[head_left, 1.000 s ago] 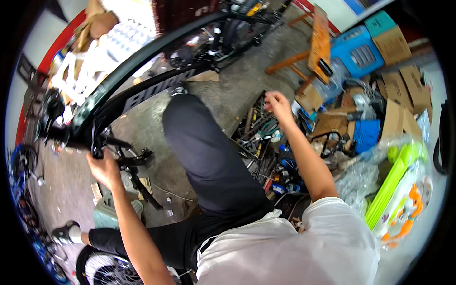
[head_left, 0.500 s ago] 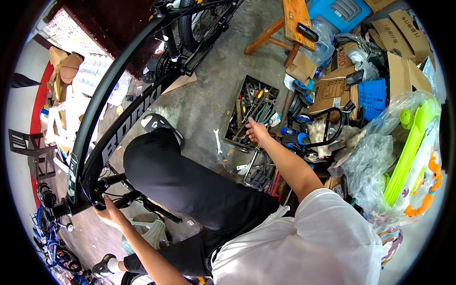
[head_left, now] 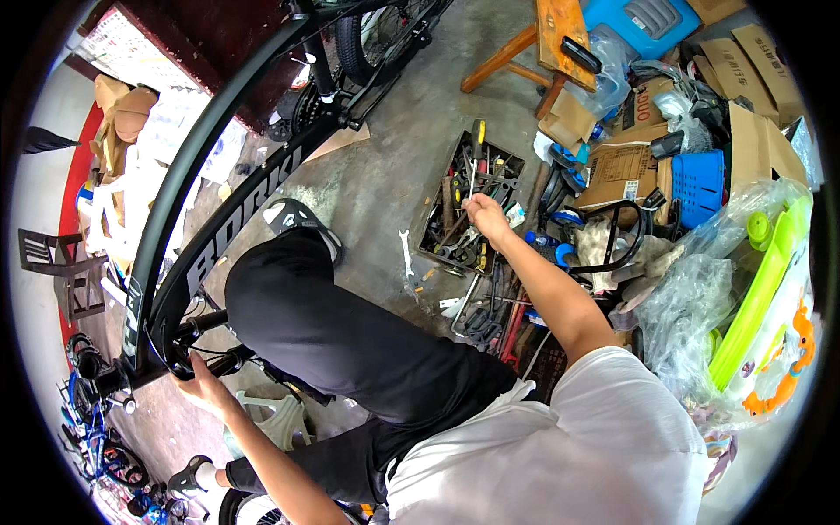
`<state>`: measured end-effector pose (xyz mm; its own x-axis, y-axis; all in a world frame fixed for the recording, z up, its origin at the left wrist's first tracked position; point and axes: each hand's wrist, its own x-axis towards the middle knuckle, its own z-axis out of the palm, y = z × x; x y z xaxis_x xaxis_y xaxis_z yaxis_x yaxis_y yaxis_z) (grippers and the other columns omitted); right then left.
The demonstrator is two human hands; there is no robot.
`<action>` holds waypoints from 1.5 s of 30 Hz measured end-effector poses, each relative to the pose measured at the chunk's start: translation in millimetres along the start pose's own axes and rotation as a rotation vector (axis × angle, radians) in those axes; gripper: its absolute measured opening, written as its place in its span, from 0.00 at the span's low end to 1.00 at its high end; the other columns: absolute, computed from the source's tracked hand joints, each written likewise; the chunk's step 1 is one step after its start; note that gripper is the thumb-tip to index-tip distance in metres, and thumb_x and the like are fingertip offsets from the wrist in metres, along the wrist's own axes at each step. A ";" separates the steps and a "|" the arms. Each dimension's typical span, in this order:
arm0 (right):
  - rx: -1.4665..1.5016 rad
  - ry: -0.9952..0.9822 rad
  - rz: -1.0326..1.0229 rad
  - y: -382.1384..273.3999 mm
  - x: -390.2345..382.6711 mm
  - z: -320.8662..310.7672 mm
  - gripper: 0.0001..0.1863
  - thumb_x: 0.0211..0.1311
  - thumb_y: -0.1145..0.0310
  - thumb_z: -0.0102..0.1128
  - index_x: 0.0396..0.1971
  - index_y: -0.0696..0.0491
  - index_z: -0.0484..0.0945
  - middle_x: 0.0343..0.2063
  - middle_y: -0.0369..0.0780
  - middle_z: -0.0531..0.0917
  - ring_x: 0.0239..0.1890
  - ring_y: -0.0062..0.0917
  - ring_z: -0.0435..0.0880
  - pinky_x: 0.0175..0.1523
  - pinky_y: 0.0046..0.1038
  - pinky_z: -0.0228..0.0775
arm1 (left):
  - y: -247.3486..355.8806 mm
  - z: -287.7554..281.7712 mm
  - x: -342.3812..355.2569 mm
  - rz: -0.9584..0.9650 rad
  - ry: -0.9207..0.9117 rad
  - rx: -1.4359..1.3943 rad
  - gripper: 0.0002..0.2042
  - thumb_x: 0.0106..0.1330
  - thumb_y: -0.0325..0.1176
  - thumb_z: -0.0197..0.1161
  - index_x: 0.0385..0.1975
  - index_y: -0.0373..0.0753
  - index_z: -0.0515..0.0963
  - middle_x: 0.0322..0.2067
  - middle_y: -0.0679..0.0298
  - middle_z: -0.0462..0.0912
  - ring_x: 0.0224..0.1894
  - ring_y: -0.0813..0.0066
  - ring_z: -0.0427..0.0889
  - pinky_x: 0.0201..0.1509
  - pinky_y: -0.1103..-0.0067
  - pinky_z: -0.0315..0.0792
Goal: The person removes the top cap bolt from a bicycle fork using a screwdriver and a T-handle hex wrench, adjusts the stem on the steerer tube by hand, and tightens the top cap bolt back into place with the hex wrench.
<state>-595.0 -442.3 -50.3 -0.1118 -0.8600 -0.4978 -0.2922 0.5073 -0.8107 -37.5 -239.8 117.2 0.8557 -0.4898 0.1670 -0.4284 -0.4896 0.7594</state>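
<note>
Head view: right hand [head_left: 484,216] grasps yellow-and-black screwdriver [head_left: 478,133] by shaft [head_left: 473,179], over tool tray [head_left: 512,157], handle crossing tray's far edge near left corner. Left hand [head_left: 206,391] at front end of dark bicycle frame [head_left: 171,201]; grip partly hidden, cannot tell whether clenched or loose. Step in hand appears to be picking tool; next move calls for firm pinch, lift clear of tray. Pale capital lettering [head_left: 229,229] along down tube [head_left: 317,138]; dark print, white label [head_left: 630,190] on carton [head_left: 604,169].

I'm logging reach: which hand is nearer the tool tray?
Right. The right hand is over the tool tray; the left hand is farther left, by the bicycle frame.
</note>
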 end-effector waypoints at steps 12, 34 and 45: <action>0.080 0.023 0.422 52.5 38.6 158.6 0.09 0.63 0.64 0.63 0.33 0.54 0.78 0.16 0.34 0.75 0.14 0.22 0.68 0.20 0.29 0.58 | 0.3 16.1 -3.2 0.027 -0.001 -0.084 0.18 0.63 0.34 0.69 0.48 0.29 0.78 0.34 0.60 0.82 0.34 0.73 0.79 0.40 0.76 0.75; -0.113 0.628 -0.199 3.0 21.2 78.0 0.16 0.57 0.68 0.71 0.44 0.52 0.79 0.37 0.40 0.80 0.40 0.31 0.79 0.46 0.33 0.72 | 0.7 12.9 -3.6 -0.020 0.057 0.018 0.22 0.61 0.39 0.68 0.49 0.28 0.78 0.39 0.51 0.83 0.39 0.60 0.80 0.49 0.69 0.73; -0.052 0.175 -1.180 -197.3 -164.9 135.1 0.20 0.51 0.82 0.72 0.45 0.51 0.81 0.41 0.43 0.75 0.40 0.33 0.77 0.45 0.31 0.72 | 11.8 6.1 -15.9 0.065 0.091 0.153 0.22 0.60 0.34 0.69 0.48 0.26 0.73 0.39 0.45 0.77 0.43 0.48 0.77 0.55 0.63 0.70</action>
<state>-390.7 -393.2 150.2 0.1252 -0.7919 0.5977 -0.3394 -0.6002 -0.7242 -57.9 -242.2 119.7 0.8443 -0.4605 0.2740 -0.5171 -0.5664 0.6417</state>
